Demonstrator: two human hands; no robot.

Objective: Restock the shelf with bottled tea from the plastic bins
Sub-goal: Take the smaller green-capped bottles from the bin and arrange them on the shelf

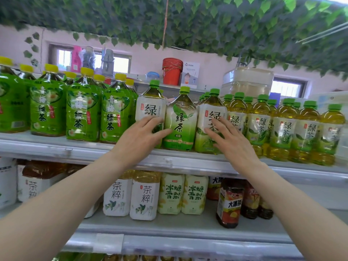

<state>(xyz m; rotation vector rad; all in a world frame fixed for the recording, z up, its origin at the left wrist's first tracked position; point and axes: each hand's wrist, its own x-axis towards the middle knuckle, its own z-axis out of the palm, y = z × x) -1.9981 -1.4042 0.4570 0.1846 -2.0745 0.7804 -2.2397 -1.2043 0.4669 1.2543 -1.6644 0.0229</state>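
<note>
Three large green-tea bottles stand side by side at the front of the upper shelf (180,162). My left hand (140,138) lies with straight fingers on the left white-labelled bottle (150,104), its thumb reaching the middle green-and-white bottle (179,121). My right hand (231,142) has spread fingers pressed against the right white-labelled bottle (211,117). Neither hand grips a bottle. No plastic bin is in view.
Bright green plum-tea bottles (82,110) fill the shelf to the left, smaller yellow-green tea bottles (282,129) to the right. The lower shelf (188,236) holds white tea bottles, pear drinks and dark iced-tea bottles. Red buckets (172,71) and tubs stand above.
</note>
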